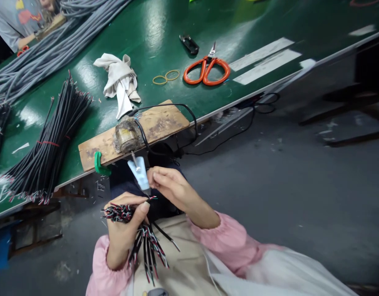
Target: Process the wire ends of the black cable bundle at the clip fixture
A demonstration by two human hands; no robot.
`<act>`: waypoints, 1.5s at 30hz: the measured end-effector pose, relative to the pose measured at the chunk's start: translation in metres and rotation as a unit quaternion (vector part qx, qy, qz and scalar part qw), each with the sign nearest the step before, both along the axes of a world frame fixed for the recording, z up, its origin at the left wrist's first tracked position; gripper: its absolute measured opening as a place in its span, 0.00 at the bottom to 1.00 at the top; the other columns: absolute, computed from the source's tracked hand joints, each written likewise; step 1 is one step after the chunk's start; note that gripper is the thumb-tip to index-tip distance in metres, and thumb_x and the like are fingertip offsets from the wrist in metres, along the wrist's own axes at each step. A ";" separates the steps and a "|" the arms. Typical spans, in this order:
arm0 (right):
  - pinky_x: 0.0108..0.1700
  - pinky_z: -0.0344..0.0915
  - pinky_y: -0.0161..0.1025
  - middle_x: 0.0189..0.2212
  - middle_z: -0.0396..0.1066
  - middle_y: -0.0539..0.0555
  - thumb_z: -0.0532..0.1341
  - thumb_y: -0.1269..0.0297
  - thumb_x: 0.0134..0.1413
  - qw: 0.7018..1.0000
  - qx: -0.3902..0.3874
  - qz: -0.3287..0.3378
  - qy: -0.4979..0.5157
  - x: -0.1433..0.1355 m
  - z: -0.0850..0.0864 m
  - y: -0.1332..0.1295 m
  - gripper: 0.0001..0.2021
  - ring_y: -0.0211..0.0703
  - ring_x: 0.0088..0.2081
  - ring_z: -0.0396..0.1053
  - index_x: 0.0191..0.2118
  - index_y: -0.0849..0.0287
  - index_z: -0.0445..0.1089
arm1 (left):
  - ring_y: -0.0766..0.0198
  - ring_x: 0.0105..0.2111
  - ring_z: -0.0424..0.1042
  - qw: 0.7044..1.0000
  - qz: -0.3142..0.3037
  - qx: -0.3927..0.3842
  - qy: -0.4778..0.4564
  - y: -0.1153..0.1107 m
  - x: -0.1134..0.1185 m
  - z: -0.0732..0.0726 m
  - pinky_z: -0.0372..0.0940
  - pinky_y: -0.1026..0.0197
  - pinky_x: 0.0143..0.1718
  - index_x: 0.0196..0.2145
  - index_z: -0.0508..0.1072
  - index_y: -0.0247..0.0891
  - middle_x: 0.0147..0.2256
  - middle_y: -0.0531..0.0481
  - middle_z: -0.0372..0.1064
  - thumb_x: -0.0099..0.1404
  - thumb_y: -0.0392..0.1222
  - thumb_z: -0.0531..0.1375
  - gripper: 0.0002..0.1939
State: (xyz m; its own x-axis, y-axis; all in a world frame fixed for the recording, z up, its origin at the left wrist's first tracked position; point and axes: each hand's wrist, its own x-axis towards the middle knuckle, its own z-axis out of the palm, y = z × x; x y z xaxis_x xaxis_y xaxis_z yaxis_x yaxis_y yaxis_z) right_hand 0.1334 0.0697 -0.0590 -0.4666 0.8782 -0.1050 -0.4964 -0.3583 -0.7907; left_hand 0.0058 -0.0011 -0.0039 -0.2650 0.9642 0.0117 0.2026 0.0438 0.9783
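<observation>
My left hand (128, 226) is closed around a bundle of black cables (151, 250) with thin red, white and black wire ends. One cable's split wire end (151, 197) sticks out between its thumb and forefinger. Just above and to the right, my right hand (171, 185) has its fingers curled together; what they pinch, if anything, cannot be made out. Its fingertips are beside a light blue flat piece (139, 173) at a thin metal shaft. The shaft comes from a grimy, motor-like device (127, 135) on a wooden board (165, 119).
A green clamp (100, 163) grips the board's edge. On the green table (158, 37) are orange-handled scissors (207, 70), a black snipper (189, 44), rubber bands (166, 77), a white cloth (119, 80), tied black cables (54, 139) and long grey cables (54, 49). Another person (19, 24) is across.
</observation>
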 end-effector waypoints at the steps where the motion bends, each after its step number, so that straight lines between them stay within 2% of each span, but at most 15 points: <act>1: 0.28 0.57 0.35 0.20 0.63 0.48 0.68 0.46 0.50 0.998 0.044 -0.022 -0.026 0.005 0.003 -0.004 0.21 0.36 0.24 0.58 0.23 0.60 0.69 | 0.66 0.18 0.69 1.000 -0.004 0.003 0.008 0.001 0.000 0.001 0.65 0.65 0.21 0.23 0.81 0.40 0.16 0.53 0.69 0.56 0.46 0.69 0.09; 4: 0.28 0.58 0.36 0.20 0.65 0.49 0.65 0.54 0.57 0.975 0.187 -0.101 -0.066 0.016 0.013 -0.012 0.15 0.37 0.25 0.60 0.25 0.58 0.72 | 0.65 0.19 0.71 0.999 -0.024 -0.015 0.023 0.001 -0.001 0.000 0.66 0.64 0.23 0.20 0.80 0.39 0.18 0.50 0.73 0.58 0.49 0.68 0.14; 7: 0.28 0.60 0.37 0.22 0.69 0.50 0.65 0.62 0.59 0.942 0.286 -0.145 -0.095 0.020 0.021 -0.015 0.09 0.37 0.25 0.63 0.28 0.58 0.74 | 0.64 0.18 0.72 0.997 -0.048 -0.063 -0.016 -0.002 0.000 -0.003 0.67 0.64 0.22 0.21 0.78 0.37 0.17 0.49 0.74 0.61 0.50 0.66 0.16; 10: 0.30 0.63 0.38 0.24 0.73 0.51 0.66 0.66 0.58 0.922 0.338 -0.122 -0.144 0.018 0.028 -0.013 0.06 0.39 0.27 0.66 0.30 0.58 0.76 | 0.63 0.17 0.72 0.990 -0.068 -0.103 -0.067 -0.003 0.003 -0.006 0.67 0.64 0.21 0.25 0.78 0.36 0.18 0.49 0.75 0.59 0.47 0.66 0.12; 13: 0.32 0.64 0.38 0.25 0.74 0.52 0.65 0.68 0.58 0.903 0.389 -0.087 -0.160 0.014 0.034 -0.014 0.04 0.39 0.29 0.67 0.32 0.60 0.76 | 0.66 0.19 0.70 0.993 -0.065 -0.085 -0.043 -0.001 0.008 -0.007 0.66 0.66 0.21 0.23 0.74 0.36 0.19 0.52 0.73 0.53 0.41 0.68 0.08; 16: 0.34 0.63 0.38 0.24 0.73 0.52 0.64 0.72 0.58 0.898 0.383 -0.115 -0.187 0.013 0.035 -0.016 0.05 0.38 0.28 0.66 0.30 0.61 0.74 | 0.68 0.19 0.68 0.998 -0.036 -0.056 -0.015 0.001 0.010 -0.008 0.64 0.68 0.21 0.21 0.72 0.37 0.19 0.55 0.70 0.49 0.37 0.68 0.07; 18: 0.33 0.62 0.38 0.22 0.71 0.51 0.63 0.71 0.59 0.908 0.345 -0.125 -0.202 0.013 0.031 -0.017 0.08 0.38 0.27 0.64 0.28 0.61 0.73 | 0.69 0.19 0.69 0.999 -0.013 -0.043 -0.020 -0.001 0.009 -0.009 0.65 0.68 0.22 0.21 0.73 0.37 0.19 0.56 0.71 0.50 0.36 0.67 0.06; 22: 0.26 0.60 0.35 0.21 0.68 0.50 0.63 0.52 0.59 0.961 0.220 -0.079 -0.149 0.011 0.018 -0.019 0.18 0.36 0.24 0.64 0.24 0.60 0.71 | 0.67 0.21 0.74 0.998 0.001 -0.043 -0.046 -0.006 0.005 -0.010 0.68 0.68 0.25 0.22 0.77 0.38 0.20 0.52 0.76 0.53 0.35 0.67 0.05; 25: 0.25 0.61 0.35 0.21 0.69 0.51 0.63 0.46 0.58 0.975 0.172 -0.073 -0.118 0.007 0.012 -0.021 0.22 0.36 0.23 0.65 0.24 0.60 0.72 | 0.67 0.20 0.74 0.996 0.016 -0.045 -0.074 -0.008 0.004 -0.011 0.68 0.69 0.24 0.22 0.78 0.38 0.19 0.53 0.75 0.52 0.34 0.68 0.04; 27: 0.28 0.63 0.36 0.23 0.72 0.53 0.63 0.50 0.60 0.967 0.198 -0.090 -0.131 0.007 0.012 -0.022 0.19 0.38 0.26 0.68 0.26 0.60 0.74 | 0.69 0.18 0.73 0.994 0.027 -0.046 -0.095 -0.008 0.004 -0.012 0.67 0.70 0.22 0.22 0.78 0.38 0.18 0.55 0.73 0.51 0.33 0.69 0.05; 29: 0.31 0.65 0.38 0.25 0.75 0.54 0.63 0.58 0.60 0.951 0.247 -0.107 -0.151 0.009 0.013 -0.023 0.12 0.40 0.29 0.69 0.29 0.59 0.76 | 0.69 0.16 0.72 0.992 0.031 -0.047 -0.113 -0.008 0.004 -0.013 0.66 0.70 0.20 0.21 0.77 0.39 0.17 0.57 0.71 0.50 0.33 0.69 0.05; 31: 0.33 0.66 0.39 0.26 0.77 0.54 0.64 0.67 0.59 0.934 0.293 -0.125 -0.163 0.010 0.016 -0.023 0.07 0.39 0.29 0.69 0.30 0.59 0.76 | 0.70 0.16 0.71 0.992 0.033 -0.048 -0.116 -0.008 0.004 -0.013 0.66 0.71 0.20 0.20 0.78 0.39 0.17 0.57 0.70 0.49 0.33 0.70 0.05; 33: 0.35 0.66 0.40 0.25 0.77 0.53 0.64 0.72 0.57 0.918 0.325 -0.147 -0.176 0.012 0.018 -0.023 0.06 0.39 0.27 0.69 0.30 0.59 0.76 | 0.71 0.16 0.70 0.993 0.038 -0.049 -0.101 -0.007 0.004 -0.013 0.66 0.71 0.21 0.20 0.78 0.38 0.17 0.57 0.70 0.49 0.33 0.70 0.05; 40: 0.33 0.66 0.39 0.24 0.75 0.52 0.62 0.76 0.55 0.885 0.367 -0.181 -0.223 0.012 0.025 -0.025 0.07 0.38 0.26 0.69 0.30 0.60 0.74 | 0.71 0.18 0.68 0.996 0.051 -0.055 -0.052 -0.004 0.006 -0.010 0.64 0.70 0.22 0.19 0.79 0.39 0.17 0.56 0.70 0.48 0.34 0.70 0.05; 45: 0.29 0.65 0.36 0.20 0.71 0.51 0.60 0.77 0.50 0.888 0.355 -0.178 -0.234 0.011 0.023 -0.025 0.08 0.36 0.24 0.65 0.25 0.61 0.72 | 0.72 0.18 0.67 0.996 0.072 -0.029 -0.051 -0.005 0.007 -0.012 0.63 0.70 0.22 0.18 0.79 0.39 0.17 0.56 0.69 0.47 0.33 0.70 0.05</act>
State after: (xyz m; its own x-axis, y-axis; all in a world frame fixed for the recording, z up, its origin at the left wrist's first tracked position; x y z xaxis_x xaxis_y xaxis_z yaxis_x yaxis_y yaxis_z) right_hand 0.1443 0.0444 -0.0358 -0.1976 0.8840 0.4237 -0.0354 0.4255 -0.9043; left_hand 0.0124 -0.0066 -0.0161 -0.3971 0.9145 -0.0772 0.0890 0.1221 0.9885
